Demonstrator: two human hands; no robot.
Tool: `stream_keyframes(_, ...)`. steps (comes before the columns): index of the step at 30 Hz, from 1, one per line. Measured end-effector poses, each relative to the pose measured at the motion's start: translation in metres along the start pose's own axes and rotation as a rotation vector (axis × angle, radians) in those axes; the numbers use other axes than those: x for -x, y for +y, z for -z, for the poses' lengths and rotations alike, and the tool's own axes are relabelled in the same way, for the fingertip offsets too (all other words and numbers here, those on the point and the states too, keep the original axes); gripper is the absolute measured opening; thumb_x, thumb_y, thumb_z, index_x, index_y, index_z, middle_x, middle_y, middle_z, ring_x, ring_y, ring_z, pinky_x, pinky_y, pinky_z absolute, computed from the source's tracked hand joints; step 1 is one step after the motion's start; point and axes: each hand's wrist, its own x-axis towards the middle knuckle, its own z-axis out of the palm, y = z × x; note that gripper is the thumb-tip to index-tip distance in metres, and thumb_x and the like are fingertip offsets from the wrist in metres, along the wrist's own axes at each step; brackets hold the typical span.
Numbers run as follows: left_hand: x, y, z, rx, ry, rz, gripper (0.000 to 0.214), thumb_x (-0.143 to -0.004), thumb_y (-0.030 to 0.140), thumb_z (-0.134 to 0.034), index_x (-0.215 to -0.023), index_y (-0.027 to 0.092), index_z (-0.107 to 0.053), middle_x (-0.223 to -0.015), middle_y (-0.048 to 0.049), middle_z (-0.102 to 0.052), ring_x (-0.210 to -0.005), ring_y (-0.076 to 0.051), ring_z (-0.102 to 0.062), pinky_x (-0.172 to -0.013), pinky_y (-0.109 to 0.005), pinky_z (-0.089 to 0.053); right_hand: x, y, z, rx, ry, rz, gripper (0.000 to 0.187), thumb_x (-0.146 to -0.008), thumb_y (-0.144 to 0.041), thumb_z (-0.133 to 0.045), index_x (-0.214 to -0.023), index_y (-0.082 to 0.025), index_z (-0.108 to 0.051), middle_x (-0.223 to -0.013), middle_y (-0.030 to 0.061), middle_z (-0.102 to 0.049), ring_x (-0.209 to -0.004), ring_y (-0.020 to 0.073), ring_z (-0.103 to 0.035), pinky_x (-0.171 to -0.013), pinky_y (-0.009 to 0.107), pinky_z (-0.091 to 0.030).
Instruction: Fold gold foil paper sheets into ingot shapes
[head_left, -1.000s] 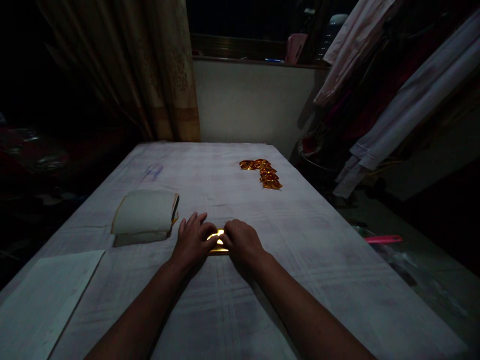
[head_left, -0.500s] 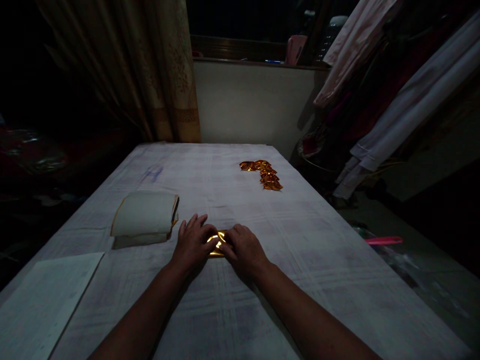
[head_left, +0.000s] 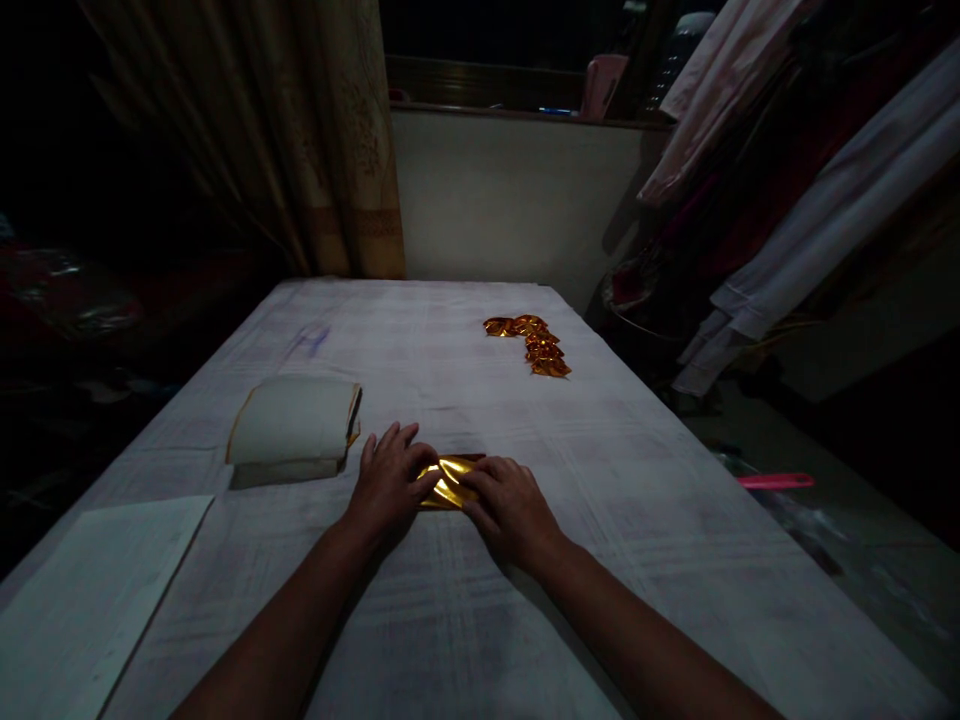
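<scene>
A small piece of shiny gold foil paper (head_left: 450,480) lies on the white cloth-covered table (head_left: 615,520) in front of me. My left hand (head_left: 390,483) rests on the foil's left end, its fingers spread and flat and the thumb pressing the foil. My right hand (head_left: 510,505) lies over the foil's right end, fingers pressed down on it. Several folded gold foil pieces (head_left: 534,343) sit in a row at the far right of the table.
A stack of off-white paper sheets (head_left: 292,428) lies left of my hands. A large white sheet (head_left: 90,590) covers the near left corner. A curtain (head_left: 300,140) hangs behind the table; clothes (head_left: 787,170) hang at the right. A pink object (head_left: 776,481) lies below the right edge.
My right hand has slid to the right and toward me along the foil, which now shows more of its gold surface. My left hand has stayed in place.
</scene>
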Motion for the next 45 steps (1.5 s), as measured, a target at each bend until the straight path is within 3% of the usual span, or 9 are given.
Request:
stream_keyframes(13, -0.002, -0.002, -0.001, -0.007, -0.005, -0.012, 0.014, -0.088, 0.029, -0.066, -0.100, 0.028, -0.072, -0.151, -0.0074, -0.052, -0.148, -0.035, -0.033, -0.118, -0.065, -0.018, 0.014, 0.038, -0.001, -0.261, 0.100, 0.106, 0.043, -0.091, -0.012, -0.050, -0.129, -0.026, -0.064, -0.127, 0.0109, -0.065, -0.117, 0.0235, -0.061, -0.099, 0.043, -0.052)
stream_keyframes(18, -0.001, -0.003, -0.002, -0.010, 0.022, -0.033, 0.011, -0.089, 0.029, -0.065, -0.099, 0.027, -0.071, -0.149, -0.0084, -0.054, -0.148, -0.035, -0.034, -0.117, -0.066, -0.019, 0.015, 0.027, 0.003, -0.110, 0.142, 0.028, 0.046, -0.098, -0.022, -0.043, -0.142, -0.021, -0.055, -0.140, 0.0138, -0.060, -0.132, 0.0252, -0.054, -0.110, 0.047, -0.046)
stream_keyframes(21, 0.000, -0.001, -0.001, -0.011, 0.019, -0.028, 0.011, -0.090, 0.030, -0.065, -0.098, 0.027, -0.071, -0.149, -0.0085, -0.054, -0.148, -0.035, -0.034, -0.118, -0.066, -0.019, 0.012, 0.006, 0.003, 0.083, -0.026, 0.050, 0.059, -0.099, -0.038, -0.050, -0.152, -0.013, -0.042, -0.159, 0.0179, -0.039, -0.149, 0.0328, -0.031, -0.120, 0.060, -0.027)
stream_keyframes(24, 0.001, 0.002, 0.001, -0.012, 0.004, -0.016, 0.012, -0.090, 0.030, -0.064, -0.099, 0.027, -0.071, -0.150, -0.0090, -0.053, -0.149, -0.035, -0.034, -0.118, -0.065, -0.018, 0.011, -0.008, 0.007, 0.164, -0.207, 0.037, 0.070, -0.099, -0.052, -0.051, -0.155, -0.014, -0.037, -0.162, 0.0179, -0.031, -0.152, 0.0336, -0.025, -0.122, 0.063, -0.018)
stream_keyframes(28, 0.002, 0.003, 0.002, -0.020, 0.011, -0.022, 0.013, -0.089, 0.028, -0.064, -0.099, 0.026, -0.072, -0.150, -0.0097, -0.053, -0.148, -0.036, -0.035, -0.118, -0.066, -0.020, 0.018, -0.005, 0.018, 0.195, -0.343, 0.019, 0.071, -0.098, -0.060, -0.050, -0.156, -0.020, -0.036, -0.164, 0.0169, -0.025, -0.153, 0.0349, -0.020, -0.121, 0.066, -0.014)
stream_keyframes(33, 0.004, 0.004, 0.002, -0.045, 0.078, -0.078, 0.010, -0.089, 0.027, -0.064, -0.096, 0.025, -0.072, -0.146, -0.0114, -0.057, -0.145, -0.038, -0.039, -0.116, -0.068, -0.022, 0.025, 0.004, 0.028, 0.158, -0.380, 0.050, 0.066, -0.099, -0.065, -0.044, -0.155, -0.031, -0.038, -0.166, 0.0148, -0.021, -0.154, 0.0343, -0.015, -0.120, 0.066, -0.011)
stream_keyframes(36, 0.015, 0.010, 0.004, -0.061, 0.159, -0.217, 0.012, -0.091, 0.025, -0.063, -0.094, 0.025, -0.074, -0.139, -0.0096, -0.063, -0.140, -0.036, -0.045, -0.117, -0.068, -0.020, 0.025, 0.003, 0.029, 0.154, -0.388, 0.042, 0.067, -0.099, -0.064, -0.045, -0.156, -0.032, -0.036, -0.166, 0.0148, -0.022, -0.154, 0.0349, -0.015, -0.120, 0.066, -0.011)
stream_keyframes(40, 0.040, 0.019, 0.001, -0.064, 0.145, -0.409, 0.026, -0.097, 0.028, -0.055, -0.113, 0.034, -0.074, -0.135, -0.0051, -0.066, -0.135, -0.033, -0.050, -0.116, -0.070, -0.020, 0.023, 0.001, 0.029, 0.160, -0.407, 0.035, 0.069, -0.097, -0.061, -0.051, -0.157, -0.032, -0.033, -0.166, 0.0156, -0.020, -0.154, 0.0364, -0.015, -0.120, 0.066, -0.011)
stream_keyframes(45, 0.061, 0.019, -0.004, -0.163, 0.148, -0.427, 0.035, -0.095, 0.032, -0.057, -0.128, 0.034, -0.068, -0.148, -0.0119, -0.055, -0.142, -0.038, -0.041, -0.115, -0.071, -0.019, 0.024, 0.000, 0.029, 0.170, -0.382, 0.038, 0.067, -0.098, -0.059, -0.053, -0.156, -0.030, -0.037, -0.166, 0.0162, -0.021, -0.154, 0.0358, -0.015, -0.120, 0.066, -0.012)
